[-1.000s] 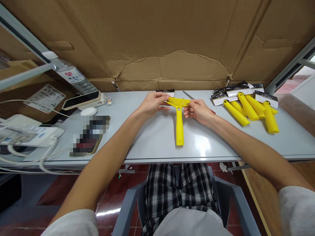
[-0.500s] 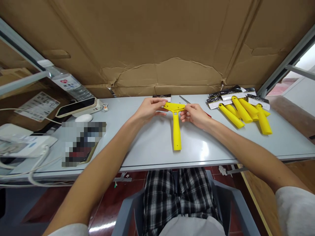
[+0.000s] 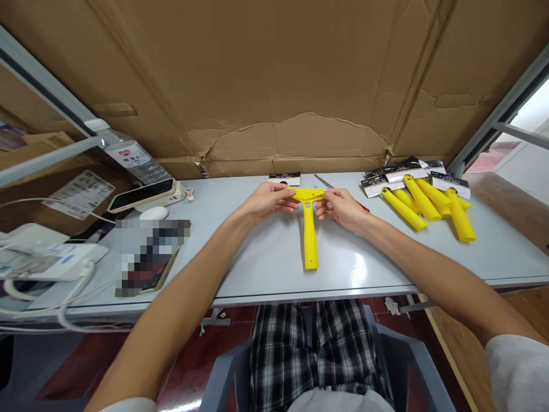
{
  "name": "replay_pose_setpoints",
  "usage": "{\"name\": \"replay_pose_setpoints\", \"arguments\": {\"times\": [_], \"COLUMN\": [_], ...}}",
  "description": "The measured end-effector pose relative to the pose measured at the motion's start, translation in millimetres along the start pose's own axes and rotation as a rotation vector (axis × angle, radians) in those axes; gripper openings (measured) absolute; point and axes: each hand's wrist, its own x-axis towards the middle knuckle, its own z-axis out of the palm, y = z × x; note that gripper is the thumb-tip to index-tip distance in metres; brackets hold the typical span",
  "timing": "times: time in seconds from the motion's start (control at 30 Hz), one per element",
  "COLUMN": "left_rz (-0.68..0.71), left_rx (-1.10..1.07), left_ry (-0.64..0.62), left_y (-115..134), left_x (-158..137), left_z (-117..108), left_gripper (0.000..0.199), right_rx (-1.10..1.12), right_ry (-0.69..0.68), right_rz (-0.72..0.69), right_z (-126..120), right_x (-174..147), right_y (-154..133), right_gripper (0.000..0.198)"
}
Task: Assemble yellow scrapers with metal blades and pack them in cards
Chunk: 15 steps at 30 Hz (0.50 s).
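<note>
A yellow T-shaped scraper (image 3: 309, 234) is held by the two ends of its wide head, its handle pointing toward me. My left hand (image 3: 274, 200) pinches the left end between thumb and fingers. At the right end, the thumb and fingertips of my right hand (image 3: 337, 204) are closed on the head. Behind my left hand lies a black-and-white card (image 3: 285, 177) on the table. A thin grey tool with a red part (image 3: 322, 181) lies behind my right hand, which partly hides it.
Several yellow handles with header cards (image 3: 422, 200) lie piled at the right of the table (image 3: 253, 263). On the left are a phone on a stand (image 3: 143, 193), a white mouse-like object (image 3: 153, 213), a pixelated item (image 3: 150, 257), a water bottle (image 3: 132, 157) and cables. Cardboard (image 3: 274, 74) stands behind.
The whole view has shifted slightly downward in the picture. Both hands still grip the scraper's head, and the left fingers have drawn in a little closer to it.
</note>
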Motion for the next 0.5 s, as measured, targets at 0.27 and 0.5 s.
{"name": "replay_pose_setpoints", "arguments": {"times": [0.27, 0.5], "left_rz": [-0.002, -0.001], "left_rx": [-0.024, -0.098], "left_ry": [0.005, 0.058], "left_y": [-0.1, 0.6], "left_x": [1.0, -3.2], "left_z": [1.0, 6.1], "left_gripper": [0.019, 0.047], "right_rx": [0.026, 0.041], "right_ry": [-0.004, 0.0], "right_rz": [0.002, -0.015], "right_z": [-4.1, -1.6], "right_x": [5.1, 4.2], "right_y": [4.7, 3.7], "right_gripper": [0.014, 0.019]}}
